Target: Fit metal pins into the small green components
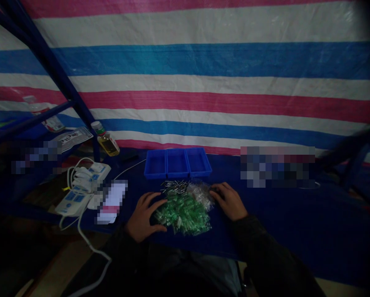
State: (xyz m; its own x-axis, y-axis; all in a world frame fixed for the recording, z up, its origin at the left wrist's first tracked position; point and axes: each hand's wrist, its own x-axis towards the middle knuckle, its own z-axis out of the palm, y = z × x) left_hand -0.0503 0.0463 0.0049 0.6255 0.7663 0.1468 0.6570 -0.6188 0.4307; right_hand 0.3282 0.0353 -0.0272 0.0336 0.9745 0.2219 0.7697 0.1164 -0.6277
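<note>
No text can be read anywhere. The small plastic bottle (107, 141) has a label, too small and dark to make out, the white packet (75, 138) shows blurred dark print, and the white power strip (72, 201) has blue markings, illegible.

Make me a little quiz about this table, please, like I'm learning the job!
1. True or false: the blue tray has three compartments.
2. What lies between the left hand and the right hand?
A. a pile of green plastic parts
B. a bottle
C. a striped tarp
3. Which hand is nearer the white power strip?

Key:
1. True
2. A
3. The left hand
</note>
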